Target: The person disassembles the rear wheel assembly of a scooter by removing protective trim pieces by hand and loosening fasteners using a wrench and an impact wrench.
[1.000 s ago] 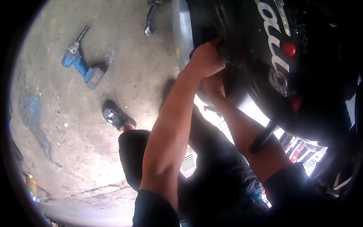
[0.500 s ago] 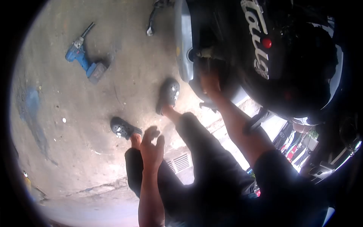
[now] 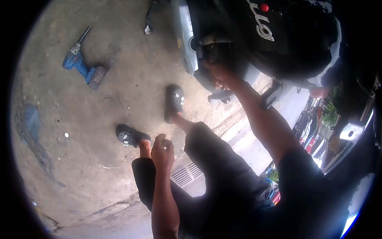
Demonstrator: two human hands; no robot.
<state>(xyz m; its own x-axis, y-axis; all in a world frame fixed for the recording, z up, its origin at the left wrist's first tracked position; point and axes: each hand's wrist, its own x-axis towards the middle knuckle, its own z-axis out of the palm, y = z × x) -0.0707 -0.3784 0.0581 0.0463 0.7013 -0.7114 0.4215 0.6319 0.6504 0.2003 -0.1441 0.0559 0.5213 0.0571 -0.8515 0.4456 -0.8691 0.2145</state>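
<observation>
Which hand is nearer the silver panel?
Right. The right hand is beside the lower end of the silver panel; the left hand is farther away, lower in view.

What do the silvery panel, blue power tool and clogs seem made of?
Silvery panel: painted metal or plastic; its smooth satin sheen leaves that open.
Power tool: probably matte plastic, by its blue moulded housing; grey nose looks metallic.
Clogs: likely dull foam or rubber, by thick, perforated uppers.

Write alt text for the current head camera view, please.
A person's right hand reaches in beside a black vehicle body with silver lettering; whether it grips anything is too dark to tell. The left hand hangs free, loosely curled. A blue power tool lies on the floor, left of the person's dark clogs.
</observation>
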